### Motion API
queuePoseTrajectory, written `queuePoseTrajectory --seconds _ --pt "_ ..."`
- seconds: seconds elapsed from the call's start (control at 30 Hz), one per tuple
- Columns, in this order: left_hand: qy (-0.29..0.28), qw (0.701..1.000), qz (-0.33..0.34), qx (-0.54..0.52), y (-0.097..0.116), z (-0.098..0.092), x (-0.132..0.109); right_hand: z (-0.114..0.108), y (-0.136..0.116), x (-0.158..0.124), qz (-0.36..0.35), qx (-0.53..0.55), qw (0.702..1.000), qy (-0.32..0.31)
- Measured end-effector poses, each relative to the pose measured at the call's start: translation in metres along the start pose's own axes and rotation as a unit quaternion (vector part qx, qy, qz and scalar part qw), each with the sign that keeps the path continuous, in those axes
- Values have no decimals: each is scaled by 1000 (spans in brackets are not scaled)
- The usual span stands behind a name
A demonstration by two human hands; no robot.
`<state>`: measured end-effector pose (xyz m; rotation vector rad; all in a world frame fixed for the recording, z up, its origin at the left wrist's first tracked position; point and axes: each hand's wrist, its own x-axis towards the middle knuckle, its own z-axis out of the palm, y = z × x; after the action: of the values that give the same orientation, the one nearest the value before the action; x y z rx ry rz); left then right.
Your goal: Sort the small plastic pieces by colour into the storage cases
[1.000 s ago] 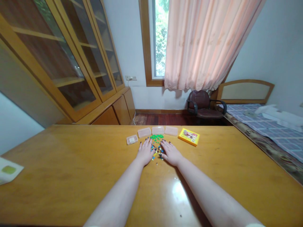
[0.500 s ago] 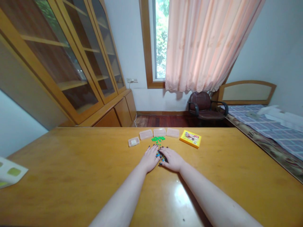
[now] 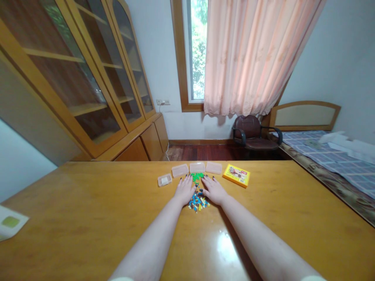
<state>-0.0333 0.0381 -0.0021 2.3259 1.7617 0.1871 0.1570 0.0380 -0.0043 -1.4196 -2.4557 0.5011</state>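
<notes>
My left hand [image 3: 184, 191] lies palm down on the wooden table, fingers stretched forward at the left side of a heap of small green pieces [image 3: 197, 176]. Opposite it, my right hand [image 3: 215, 190] rests flat with fingers spread, its tips at the right side of the green heap. Closer to me, between the wrists, is a loose pile of small blue, yellow and white pieces [image 3: 199, 202]. A few dark bits lie between the two thumbs. Neither hand holds anything that I can see.
Behind the green heap stand several clear plastic boxes [image 3: 197, 168]; a smaller box [image 3: 164, 180] at left holds something white. A yellow picture box [image 3: 236, 175] lies to the right. Beyond the table [image 3: 88, 218] are a chair [image 3: 252, 132], a bed [image 3: 316, 144] and a glass-door cabinet [image 3: 96, 89].
Both hands have moved forward, away from the blue and yellow pile, which is now uncovered. They now flank the green heap, which looks more gathered together.
</notes>
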Motion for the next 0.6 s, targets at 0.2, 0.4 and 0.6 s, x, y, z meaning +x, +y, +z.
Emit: queuePoseTrajectory --seconds 0.2,0.4,0.6 --pt "10 999 -5 -38 2 -1 1 1 9 5 50 42 996 56" --pt "12 998 -6 -55 2 2 2 3 11 10 86 32 995 48" --pt "68 992 -23 -102 -3 7 -6 2 10 9 119 35 989 78"
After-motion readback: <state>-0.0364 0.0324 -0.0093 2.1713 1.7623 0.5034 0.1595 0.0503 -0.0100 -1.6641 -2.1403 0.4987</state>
